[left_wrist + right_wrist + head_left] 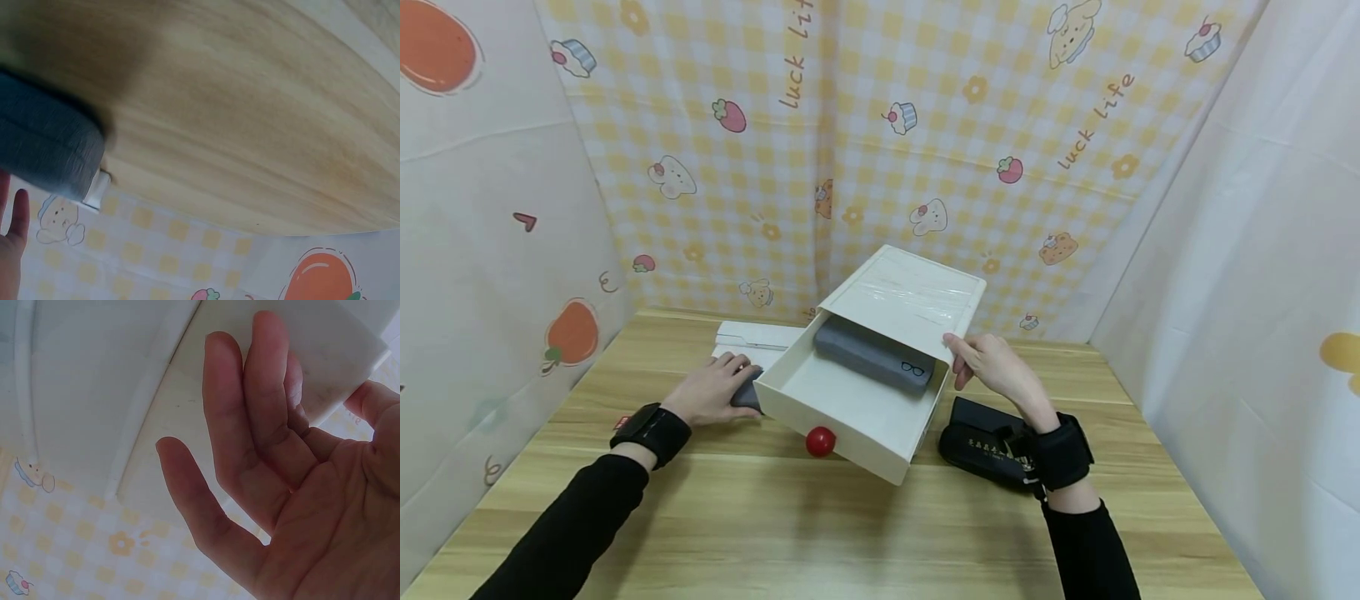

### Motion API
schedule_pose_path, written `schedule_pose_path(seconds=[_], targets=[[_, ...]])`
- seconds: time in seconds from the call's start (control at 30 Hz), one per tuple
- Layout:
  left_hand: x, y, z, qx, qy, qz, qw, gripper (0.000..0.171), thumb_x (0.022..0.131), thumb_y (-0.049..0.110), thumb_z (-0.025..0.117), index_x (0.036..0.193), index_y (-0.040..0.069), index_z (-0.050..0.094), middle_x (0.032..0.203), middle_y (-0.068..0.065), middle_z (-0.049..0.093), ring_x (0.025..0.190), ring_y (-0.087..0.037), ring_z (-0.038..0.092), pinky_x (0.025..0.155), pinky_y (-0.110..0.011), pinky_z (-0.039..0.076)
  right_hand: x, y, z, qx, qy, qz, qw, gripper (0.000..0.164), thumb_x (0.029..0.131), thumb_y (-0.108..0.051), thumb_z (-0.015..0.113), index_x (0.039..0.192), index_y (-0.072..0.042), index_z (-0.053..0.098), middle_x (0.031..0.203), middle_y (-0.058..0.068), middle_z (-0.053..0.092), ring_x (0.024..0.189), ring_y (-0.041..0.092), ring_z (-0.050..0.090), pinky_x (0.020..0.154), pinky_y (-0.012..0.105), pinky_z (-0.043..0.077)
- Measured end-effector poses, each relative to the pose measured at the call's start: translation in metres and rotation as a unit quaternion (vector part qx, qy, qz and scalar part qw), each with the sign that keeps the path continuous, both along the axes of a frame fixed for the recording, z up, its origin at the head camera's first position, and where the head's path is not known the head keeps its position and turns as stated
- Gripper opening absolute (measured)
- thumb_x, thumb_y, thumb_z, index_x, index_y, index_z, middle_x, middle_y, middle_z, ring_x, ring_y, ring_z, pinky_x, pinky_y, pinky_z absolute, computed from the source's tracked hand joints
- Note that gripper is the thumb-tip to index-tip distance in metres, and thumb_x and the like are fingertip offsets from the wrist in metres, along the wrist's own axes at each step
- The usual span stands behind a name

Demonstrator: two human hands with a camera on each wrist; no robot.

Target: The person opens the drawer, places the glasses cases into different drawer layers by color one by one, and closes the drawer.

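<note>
My right hand (pixel 992 364) pinches the tilted white plastic drawer box (pixel 906 292) by its edge; my left hand (pixel 717 390) grips a rounded dark-grey fabric case (pixel 747 395) beside it.

"luck life" (pixel 1096 122) on checked curtain (pixel 895 162), glasses emblem (pixel 913 368) on grey case (pixel 868 354), illegible gold characters (pixel 988 448) on black case (pixel 973 462)

Grey case (pixel 47 137): on the right, its rounded end pointing left, a seam along its side.
Left hand (pixel 9 262): at the far right, partly cut off, one finger against the case.
White piece (pixel 95 190): a corner showing just beyond the case.
Wooden table (pixel 237 125): striped grain, shadowed near the case.
Checked cloth (pixel 169 256): yellow and white, past the far edge.
Orange fruit print (pixel 320 278): far left.
</note>
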State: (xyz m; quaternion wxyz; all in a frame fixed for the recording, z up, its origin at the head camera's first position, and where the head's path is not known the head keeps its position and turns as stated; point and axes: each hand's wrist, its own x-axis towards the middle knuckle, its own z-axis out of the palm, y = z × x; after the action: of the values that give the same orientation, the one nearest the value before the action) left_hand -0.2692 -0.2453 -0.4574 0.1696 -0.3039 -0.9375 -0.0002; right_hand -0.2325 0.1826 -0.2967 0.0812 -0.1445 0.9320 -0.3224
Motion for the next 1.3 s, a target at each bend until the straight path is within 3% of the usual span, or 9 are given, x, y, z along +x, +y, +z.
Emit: schedule_pose_path(seconds=[0.27,0.53,0.83,1.07,1.17,1.3], targets=[[-0.006,0.0,-0.011,0.001,-0.003,0.005,1.0,0.085,0.061,0.07,0.065,0.119,0.01,0.054,0.109,-0.01,0.052,0.102,-0.028,0.048,0.082,-0.045,0.042,0.0,0.0,0.0,-0.002,0.0,0.001,1.0,0.06,0.094,-0.054,0.03,0.079,-0.007,0.063,0.064,0.004,0.066,0.068,0.016,0.062,0.086,0.036,0.042],[-0.007,0.004,-0.014,0.016,-0.03,0.019,0.9992,0.086,0.061,0.069,0.067,0.118,0.006,0.052,0.106,-0.011,0.047,0.096,-0.026,0.042,0.077,-0.042,0.04,-0.001,0.0,-0.002,-0.001,-0.005,-0.002,1.0,0.06,0.094,-0.055,0.03,0.078,-0.008,0.063,0.065,0.005,0.066,0.071,0.019,0.062,0.083,0.033,0.041],[-0.005,0.006,-0.014,0.056,-0.016,-0.012,0.9982,0.075,0.059,0.062,0.073,0.11,0.009,0.055,0.092,-0.007,0.043,0.081,-0.02,0.04,0.063,-0.028,0.035,0.0,-0.001,0.0,0.0,-0.006,-0.003,1.0,0.059,0.094,-0.055,0.03,0.078,-0.009,0.063,0.065,0.004,0.066,0.069,0.015,0.061,0.08,0.03,0.039],[0.001,0.004,-0.001,0.066,-0.088,0.014,0.9938,0.079,0.065,0.061,0.07,0.119,0.006,0.051,0.102,-0.013,0.058,0.085,-0.021,0.054,0.07,-0.036,0.045,0.0,-0.001,0.0,0.003,-0.003,-0.004,1.0,0.06,0.094,-0.056,0.03,0.078,-0.009,0.063,0.065,0.003,0.066,0.07,0.014,0.061,0.08,0.03,0.04],[0.003,0.002,0.009,0.065,-0.102,0.024,0.9924,0.083,0.067,0.061,0.068,0.122,0.003,0.048,0.105,-0.017,0.06,0.09,-0.024,0.057,0.074,-0.04,0.046,0.0,-0.001,0.0,0.0,-0.005,-0.005,1.0,0.06,0.094,-0.055,0.03,0.078,-0.008,0.063,0.065,0.004,0.066,0.07,0.016,0.062,0.083,0.033,0.041],[0.002,-0.002,0.025,0.083,-0.101,0.026,0.9911,0.082,0.068,0.057,0.07,0.121,0.0,0.047,0.103,-0.019,0.06,0.085,-0.024,0.057,0.07,-0.037,0.047,0.001,-0.001,0.0,-0.005,-0.007,-0.004,1.0,0.062,0.094,-0.055,0.031,0.08,-0.005,0.063,0.066,0.005,0.066,0.071,0.017,0.062,0.084,0.033,0.041]])
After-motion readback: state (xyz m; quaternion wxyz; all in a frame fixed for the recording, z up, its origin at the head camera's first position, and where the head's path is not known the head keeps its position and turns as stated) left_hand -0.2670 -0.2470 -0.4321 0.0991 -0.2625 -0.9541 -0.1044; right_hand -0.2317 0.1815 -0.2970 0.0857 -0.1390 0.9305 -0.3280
